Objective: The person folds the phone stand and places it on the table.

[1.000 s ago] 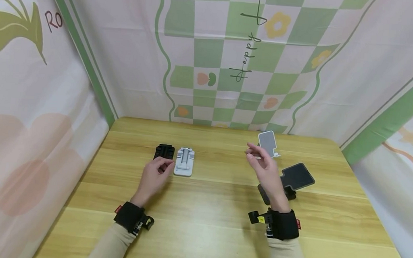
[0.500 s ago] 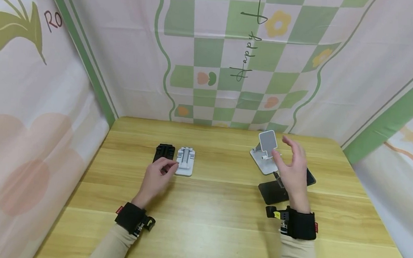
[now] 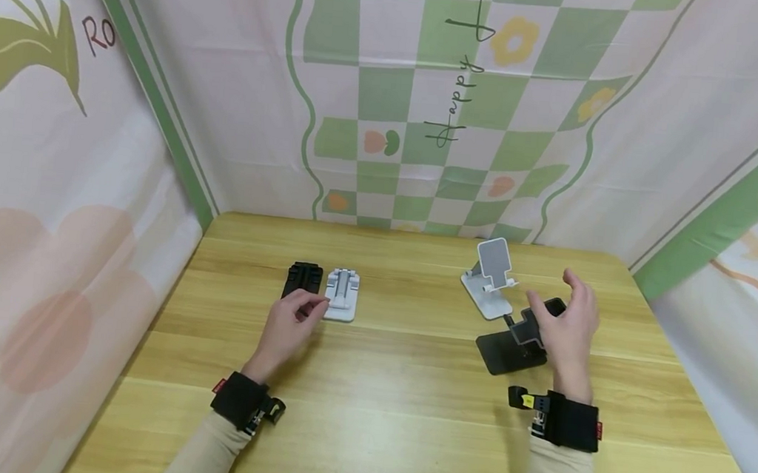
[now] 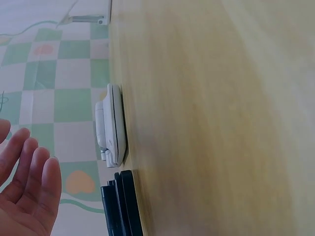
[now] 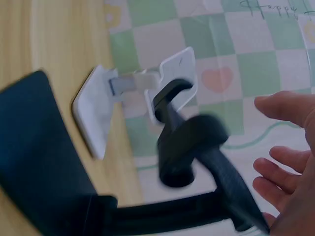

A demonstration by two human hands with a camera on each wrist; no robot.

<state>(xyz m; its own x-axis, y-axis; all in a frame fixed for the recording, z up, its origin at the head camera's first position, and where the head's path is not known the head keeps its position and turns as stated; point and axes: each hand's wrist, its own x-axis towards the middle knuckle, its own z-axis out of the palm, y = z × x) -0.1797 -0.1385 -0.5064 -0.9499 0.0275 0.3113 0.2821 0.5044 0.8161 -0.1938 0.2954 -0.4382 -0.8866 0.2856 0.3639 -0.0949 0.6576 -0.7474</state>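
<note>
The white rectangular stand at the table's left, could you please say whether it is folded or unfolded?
Folded: the white rectangular stand lies on the wooden table, its parts stacked closely in the left wrist view.

"Happy" [image 3: 455,101], "RO" [image 3: 98,36] on patterned cloth [image 3: 243,99]

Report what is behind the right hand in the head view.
Partly behind the right hand is the unfolded black stand: its base and some of its tilted plate show. The rest of the plate is covered.
</note>
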